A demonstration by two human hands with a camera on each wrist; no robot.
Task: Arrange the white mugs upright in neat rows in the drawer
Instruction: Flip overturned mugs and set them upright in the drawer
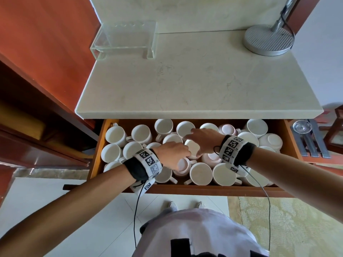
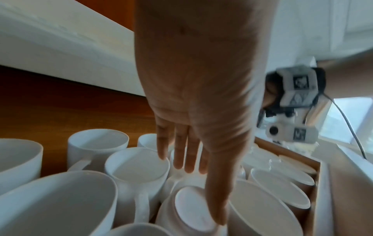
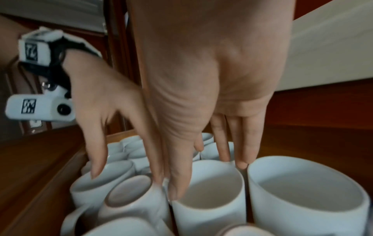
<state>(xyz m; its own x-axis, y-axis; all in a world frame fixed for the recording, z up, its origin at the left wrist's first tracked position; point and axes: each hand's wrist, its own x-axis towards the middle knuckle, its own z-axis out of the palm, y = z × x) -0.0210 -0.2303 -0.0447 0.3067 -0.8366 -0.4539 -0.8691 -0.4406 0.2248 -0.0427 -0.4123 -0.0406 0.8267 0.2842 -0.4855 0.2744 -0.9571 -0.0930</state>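
Reaching into the drawer (image 1: 96, 156), both hands hung spread, left hand (image 1: 173, 154) and right hand (image 1: 203, 140) flanking a mug (image 1: 192, 147) mid-drawer; advice: grip its wall, then turn the overturned mug (image 1: 182, 166) at 7 o'clock upright.

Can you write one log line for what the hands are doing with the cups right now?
left hand: open, reaching among mugs | right hand: open, fingers over an upright mug | drawer: open, some mugs upside down
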